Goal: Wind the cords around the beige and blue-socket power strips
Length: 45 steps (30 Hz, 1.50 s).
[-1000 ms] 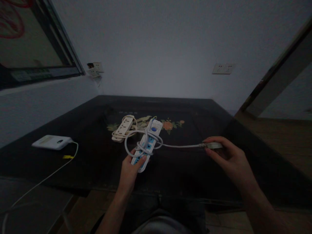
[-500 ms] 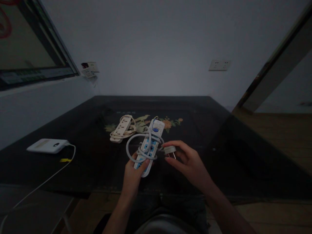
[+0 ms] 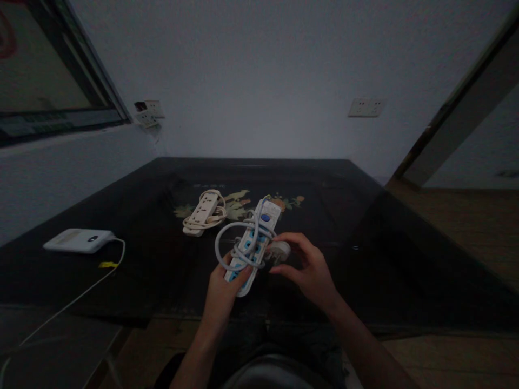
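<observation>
My left hand [image 3: 223,289] grips the lower end of a white power strip [image 3: 273,209] with blue sockets and a blue switch, its thumb lying across the front. The strip is held tilted above the table, its top leaning right. A grey cord [image 3: 221,237] is looped around it. Beside the strip's right edge, my right hand [image 3: 306,265] holds the cord's plug [image 3: 279,251] between thumb and fingers, with the prongs pointing down. Behind and to the left, a cream power strip [image 3: 203,209] lies on the table, wrapped in its own cord.
A white box-shaped device [image 3: 79,240] with a white cable [image 3: 83,294] and yellow tag lies at left on the black table [image 3: 344,205]. Wall sockets [image 3: 367,107] are at back right, more sockets [image 3: 153,109] at back left. A window [image 3: 44,65] is at upper left.
The plug in my right hand has turned and come slightly left, closer to the strip. The white strip's top has swung a little to the right.
</observation>
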### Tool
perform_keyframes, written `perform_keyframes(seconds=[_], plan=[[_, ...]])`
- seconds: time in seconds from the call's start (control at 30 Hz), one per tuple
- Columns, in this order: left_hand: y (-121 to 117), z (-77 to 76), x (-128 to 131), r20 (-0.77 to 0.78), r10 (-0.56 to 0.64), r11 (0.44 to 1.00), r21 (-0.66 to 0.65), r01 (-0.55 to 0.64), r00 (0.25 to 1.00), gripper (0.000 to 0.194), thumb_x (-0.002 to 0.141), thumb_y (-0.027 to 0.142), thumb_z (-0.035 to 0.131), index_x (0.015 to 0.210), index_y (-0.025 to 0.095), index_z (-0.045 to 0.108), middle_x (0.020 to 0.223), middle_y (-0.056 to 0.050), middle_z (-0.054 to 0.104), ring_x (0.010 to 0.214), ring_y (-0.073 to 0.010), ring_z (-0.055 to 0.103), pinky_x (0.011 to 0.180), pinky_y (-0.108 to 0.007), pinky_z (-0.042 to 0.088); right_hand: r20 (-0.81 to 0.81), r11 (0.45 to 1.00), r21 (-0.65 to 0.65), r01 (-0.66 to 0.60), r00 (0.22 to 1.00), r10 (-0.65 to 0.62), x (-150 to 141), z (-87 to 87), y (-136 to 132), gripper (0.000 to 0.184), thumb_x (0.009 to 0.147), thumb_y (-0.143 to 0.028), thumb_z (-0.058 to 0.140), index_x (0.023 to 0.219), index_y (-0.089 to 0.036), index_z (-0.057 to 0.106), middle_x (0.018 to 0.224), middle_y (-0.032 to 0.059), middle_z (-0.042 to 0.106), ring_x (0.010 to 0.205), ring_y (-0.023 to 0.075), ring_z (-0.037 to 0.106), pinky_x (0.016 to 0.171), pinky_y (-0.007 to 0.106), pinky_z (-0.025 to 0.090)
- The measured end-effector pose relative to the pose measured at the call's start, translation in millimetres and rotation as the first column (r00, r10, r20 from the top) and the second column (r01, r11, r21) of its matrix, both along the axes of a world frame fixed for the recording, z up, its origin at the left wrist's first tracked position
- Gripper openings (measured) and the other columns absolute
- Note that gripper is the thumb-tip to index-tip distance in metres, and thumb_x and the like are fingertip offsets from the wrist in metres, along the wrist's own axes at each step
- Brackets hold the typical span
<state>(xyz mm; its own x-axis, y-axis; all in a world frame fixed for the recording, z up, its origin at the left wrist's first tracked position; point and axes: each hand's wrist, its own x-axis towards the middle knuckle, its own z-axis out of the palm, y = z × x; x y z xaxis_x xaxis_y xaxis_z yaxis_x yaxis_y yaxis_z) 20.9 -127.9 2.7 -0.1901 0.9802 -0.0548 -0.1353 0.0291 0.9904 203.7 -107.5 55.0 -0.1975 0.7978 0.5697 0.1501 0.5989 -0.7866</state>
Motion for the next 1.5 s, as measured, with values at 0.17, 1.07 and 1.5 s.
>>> perform_keyframes(seconds=[0.17, 1.07, 1.5], plan=[[-3.6, -1.0, 2.5, 0.108, -0.051, 0.998, -0.035, 0.055, 0.993, 0.057, 0.064, 0.035, 0.079, 0.114, 0.013, 0.063, 0.104, -0.011, 0.072, 0.092, -0.0257, 0.068, 0.083, -0.034, 0.052, -0.102, 0.997, -0.078, 0.022, 0.994, -0.030, -2.0, -4.2, 3.5, 0.035, 0.072, -0.035, 0.075, 0.104, -0.024, 0.066, 0.099, 0.0040, 0.068, 0.086, 0.0193, 0.064, 0.072, 0.029, 0.053], [-5.6, 18.4, 10.5, -0.137, 0.085, 0.996, 0.041, -0.080, 0.987, 0.045, 0.058, 0.029, 0.078, 0.100, 0.017, 0.067, 0.101, -0.007, 0.073, 0.097, -0.0261, 0.066, 0.087, -0.032, 0.049, 0.102, 0.962, 0.268, 0.044, 0.992, -0.074, -21.2, 12.5, -9.2, 0.036, 0.079, -0.030, 0.070, 0.114, -0.027, 0.062, 0.106, 0.0062, 0.069, 0.096, 0.0214, 0.065, 0.076, 0.033, 0.056], [-5.0, 14.2, 11.0, -0.127, 0.034, 0.999, 0.020, -0.031, 0.991, 0.046, 0.062, 0.027, 0.076, 0.104, 0.015, 0.067, 0.102, -0.009, 0.072, 0.097, -0.0255, 0.066, 0.087, -0.032, 0.048, 0.130, 0.937, 0.312, 0.156, 0.970, -0.205, -10.3, 13.7, -5.5, 0.034, 0.082, -0.024, 0.067, 0.115, -0.027, 0.063, 0.101, 0.0067, 0.068, 0.091, 0.0203, 0.064, 0.076, 0.035, 0.056]])
